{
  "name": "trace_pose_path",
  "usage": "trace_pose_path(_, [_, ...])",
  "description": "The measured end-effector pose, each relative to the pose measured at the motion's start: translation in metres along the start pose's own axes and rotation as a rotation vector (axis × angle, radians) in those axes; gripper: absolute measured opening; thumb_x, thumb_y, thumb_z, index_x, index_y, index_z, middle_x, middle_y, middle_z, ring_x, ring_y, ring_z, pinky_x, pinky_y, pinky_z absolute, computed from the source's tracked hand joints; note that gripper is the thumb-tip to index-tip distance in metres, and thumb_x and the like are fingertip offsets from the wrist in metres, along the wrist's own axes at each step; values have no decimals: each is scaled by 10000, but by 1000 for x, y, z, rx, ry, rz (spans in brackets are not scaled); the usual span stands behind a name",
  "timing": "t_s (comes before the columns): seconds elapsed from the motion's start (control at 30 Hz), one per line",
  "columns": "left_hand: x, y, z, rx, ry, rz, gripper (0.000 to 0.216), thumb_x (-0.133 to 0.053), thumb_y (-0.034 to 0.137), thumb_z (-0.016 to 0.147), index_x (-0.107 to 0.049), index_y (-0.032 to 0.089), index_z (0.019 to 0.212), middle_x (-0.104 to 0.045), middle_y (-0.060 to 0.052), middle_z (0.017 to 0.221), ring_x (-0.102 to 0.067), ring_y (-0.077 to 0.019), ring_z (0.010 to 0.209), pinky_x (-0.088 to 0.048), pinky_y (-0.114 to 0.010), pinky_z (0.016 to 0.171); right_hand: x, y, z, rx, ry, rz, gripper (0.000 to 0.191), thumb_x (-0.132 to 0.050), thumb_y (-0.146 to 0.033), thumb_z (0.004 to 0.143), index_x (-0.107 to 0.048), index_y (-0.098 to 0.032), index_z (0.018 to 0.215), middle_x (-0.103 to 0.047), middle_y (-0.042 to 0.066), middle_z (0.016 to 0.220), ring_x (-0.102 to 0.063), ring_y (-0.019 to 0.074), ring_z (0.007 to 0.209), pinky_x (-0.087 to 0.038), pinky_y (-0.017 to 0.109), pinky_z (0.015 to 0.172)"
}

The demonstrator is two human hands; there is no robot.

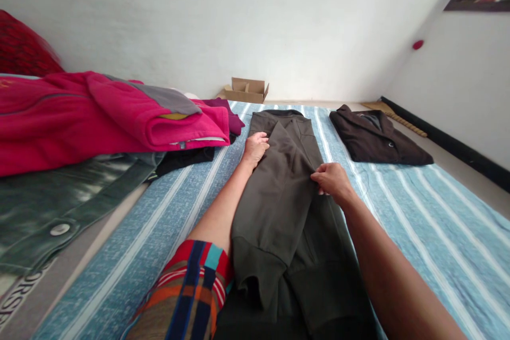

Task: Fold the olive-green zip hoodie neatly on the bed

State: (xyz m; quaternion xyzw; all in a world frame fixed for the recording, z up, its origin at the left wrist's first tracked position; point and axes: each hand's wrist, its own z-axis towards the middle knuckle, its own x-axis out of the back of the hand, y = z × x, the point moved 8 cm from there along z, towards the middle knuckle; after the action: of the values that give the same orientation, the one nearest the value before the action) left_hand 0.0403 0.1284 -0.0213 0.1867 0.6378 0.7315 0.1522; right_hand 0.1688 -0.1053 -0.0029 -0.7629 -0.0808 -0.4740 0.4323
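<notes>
A dark olive-grey jacket (274, 196) lies lengthwise in front of me, folded narrow, with one sleeve laid down along its body and the cuff toward me. My left hand (256, 149) rests on the jacket's left edge near the top, its fingers stretched out over the cloth. On the other side, my right hand (331, 178) pinches the edge of the sleeve between thumb and fingers. Cloth stands in slight creases between the two hands. The jacket's lower end runs out of view at the bottom.
A blue-and-white striped sheet (422, 223) lies beneath. Left are a pink fleece garment (119, 111) and dark green denim (71, 196) in a pile. A folded dark brown jacket (378, 135) lies at right. An open cardboard box (247, 90) stands by the wall.
</notes>
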Motion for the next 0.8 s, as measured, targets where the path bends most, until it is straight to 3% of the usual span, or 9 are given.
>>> trace_pose_path(0.17, [1,-1,1,13,15,-9,509,-562,32,644,-571,79,1151,-657,-132,1090,-636,-211,953,-495,-315,838,-8,0,-3,-12,-4,-47,169,-567,-289,729,-635,-137,762,-616,22,531,-594,130,470,-417,219,505])
trace_pose_path(0.27, [2,-2,2,31,16,4,463,-574,22,688,-568,82,1147,-652,-123,1086,-634,-203,950,-491,-325,850,-5,-3,-6,-15,37,-107,224,-597,-323,727,-631,-150,865,-667,57,694,-649,181,637,-436,248,566])
trace_pose_path(0.4, [1,-1,4,71,-27,46,284,-599,183,841,-570,118,1116,-626,-88,1085,-619,-196,942,-505,-390,835,3,-9,-15,-16,105,-182,356,-615,-355,745,-594,-178,1053,-667,111,949,-636,265,917,-451,310,677])
trace_pose_path(0.5, [0,3,3,92,-78,87,268,-573,291,884,-574,137,1104,-604,-77,1100,-604,-199,956,-509,-412,828,5,-17,-26,-1,135,-304,340,-570,-385,800,-584,-186,1075,-655,120,961,-619,296,945,-449,348,699])
trace_pose_path(0.57, [0,8,2,96,-107,108,275,-572,293,885,-571,138,1112,-594,-82,1123,-596,-206,979,-502,-421,842,5,-28,-34,65,176,-416,292,-523,-374,845,-585,-187,1060,-641,120,984,-608,291,949,-448,355,717])
trace_pose_path(0.67, [0,15,-6,91,-142,120,284,-598,241,863,-566,133,1124,-587,-92,1159,-581,-221,1034,-486,-436,878,-2,-50,-47,290,229,-486,256,-493,-361,876,-590,-187,1036,-608,115,1051,-569,272,1009,-432,359,809])
trace_pose_path(0.8, [8,22,-24,89,-162,115,452,-669,79,709,-554,119,1145,-612,-136,1166,-561,-232,1113,-464,-343,907,-27,-61,-53,531,151,-432,427,-475,-466,881,-536,-176,1188,-525,131,1258,-457,266,1191,-357,378,966])
